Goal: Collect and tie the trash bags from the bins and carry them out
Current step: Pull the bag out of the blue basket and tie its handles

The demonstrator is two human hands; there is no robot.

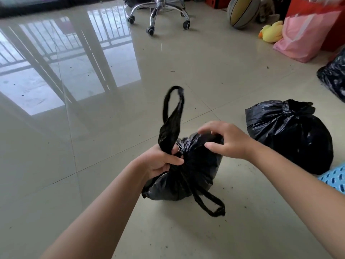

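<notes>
A small black trash bag [186, 176] sits on the tiled floor in front of me. My left hand [162, 161] grips the base of one handle loop [172, 116], which stands up above the fist. The bag's other handle loop [209, 202] lies loose on the floor toward me. My right hand [227, 141] hovers over the bag's top with fingers spread and relaxed, fingertips at the crumpled plastic. A second black bag [291, 135], with its neck knotted, rests to the right.
A third black bag [334, 75] lies at the right edge. A pink bag [302, 36], a yellow plush duck [271, 31] and a ball [242, 12] stand at the back right. A wheeled chair base [158, 14] is at the back centre. A blue patterned item [334, 178] lies near right.
</notes>
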